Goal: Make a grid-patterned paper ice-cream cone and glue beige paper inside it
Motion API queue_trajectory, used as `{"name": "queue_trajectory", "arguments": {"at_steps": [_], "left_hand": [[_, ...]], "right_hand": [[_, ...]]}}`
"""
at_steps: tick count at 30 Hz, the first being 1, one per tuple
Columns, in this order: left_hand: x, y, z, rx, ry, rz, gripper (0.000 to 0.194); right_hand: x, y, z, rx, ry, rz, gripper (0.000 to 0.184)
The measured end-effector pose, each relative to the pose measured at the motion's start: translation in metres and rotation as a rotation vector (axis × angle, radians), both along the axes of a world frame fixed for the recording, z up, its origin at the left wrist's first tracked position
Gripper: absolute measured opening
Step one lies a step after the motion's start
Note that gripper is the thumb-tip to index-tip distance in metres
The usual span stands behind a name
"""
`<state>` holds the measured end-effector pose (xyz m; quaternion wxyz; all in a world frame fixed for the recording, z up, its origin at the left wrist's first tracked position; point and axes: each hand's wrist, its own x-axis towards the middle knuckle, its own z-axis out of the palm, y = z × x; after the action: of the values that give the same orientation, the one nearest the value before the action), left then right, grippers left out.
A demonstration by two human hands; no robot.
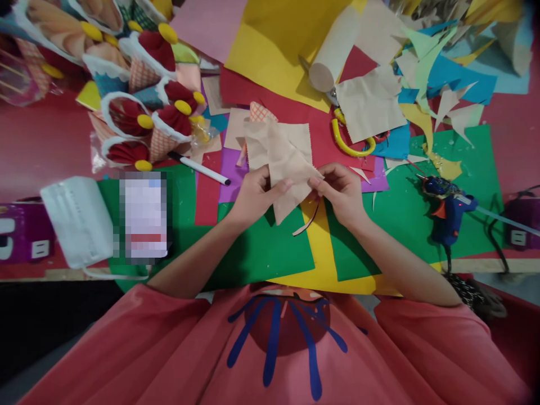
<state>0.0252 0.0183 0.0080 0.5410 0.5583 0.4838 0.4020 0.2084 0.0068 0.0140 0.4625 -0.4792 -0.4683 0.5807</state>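
Centrally, beige fabric, held between both hands

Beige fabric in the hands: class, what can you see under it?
An orange-checked piece peeks out past the far edge of the beige fabric; purple paper and green paper show around it. Any more of the checked piece, and anything directly beneath the fabric, cannot be seen.

A broad table with a red top spans the view from side to side, its surface showing at far left and far right. A pale, wood-coloured strip lines its near edge. Below that edge at left, an area is too dark to make out. The light is dim and soft, casting blurred shadows across the tabletop.
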Motion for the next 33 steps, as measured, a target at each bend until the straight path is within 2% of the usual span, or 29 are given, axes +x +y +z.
{"name": "queue_trajectory", "arguments": {"at_steps": [5,11,15,27,33], "left_hand": [[-0.002,0.003,-0.004,0.003,-0.032,0.005,0.041],[-0.004,0.006,-0.009,0.003,-0.114,0.009,0.031],[-0.005,0.007,-0.009,-0.025,-0.127,-0.032,0.035],[-0.007,0.014,-0.009,-0.057,-0.142,-0.053,0.030],[-0.007,0.014,-0.007,-0.054,-0.120,-0.069,0.029]], "right_hand": [[0.003,0.002,-0.003,-0.003,0.024,-0.005,0.032],[0.007,0.007,-0.006,-0.056,0.120,-0.022,0.030],[0.009,0.008,-0.008,-0.096,0.204,-0.011,0.027],[0.010,0.014,-0.009,-0.185,0.233,-0.035,0.031],[0.010,0.014,-0.009,-0.190,0.217,-0.046,0.026]]}}
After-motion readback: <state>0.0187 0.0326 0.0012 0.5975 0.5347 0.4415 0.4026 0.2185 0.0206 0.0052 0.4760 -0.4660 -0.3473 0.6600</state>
